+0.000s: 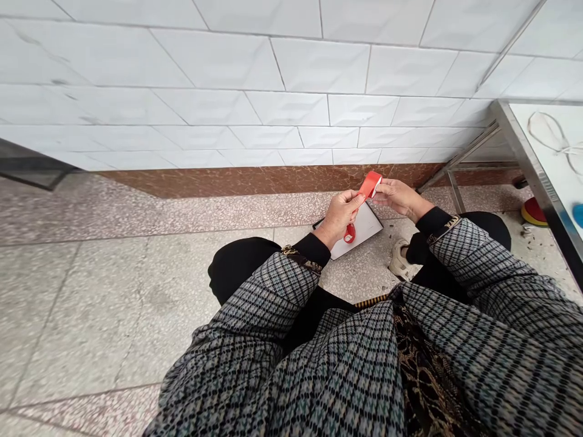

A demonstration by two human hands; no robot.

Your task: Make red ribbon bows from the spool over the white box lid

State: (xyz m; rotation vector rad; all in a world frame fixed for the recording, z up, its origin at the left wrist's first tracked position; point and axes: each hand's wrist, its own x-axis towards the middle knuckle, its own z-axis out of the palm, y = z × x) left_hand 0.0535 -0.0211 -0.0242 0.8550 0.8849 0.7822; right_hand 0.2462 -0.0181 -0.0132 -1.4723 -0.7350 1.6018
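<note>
- 1 glossy red strap (370,185), flat and wide, narrowing to 1 red loop (349,233) at lower end; centre of frame, held above the lap.
- Left hand (339,215): fingers (351,197) clamped on strap's middle.
- Right hand (401,199): fingers (380,187) together, clamped on strap's upper end.
- 1 white card (359,237) below both hands; loop just over it.
- Upper right: 1 steel-edged tabletop (546,182) carrying 1 thin wire coil (544,130).
- Below it on floor: 1 red-and-yellow disc (532,212).
</note>
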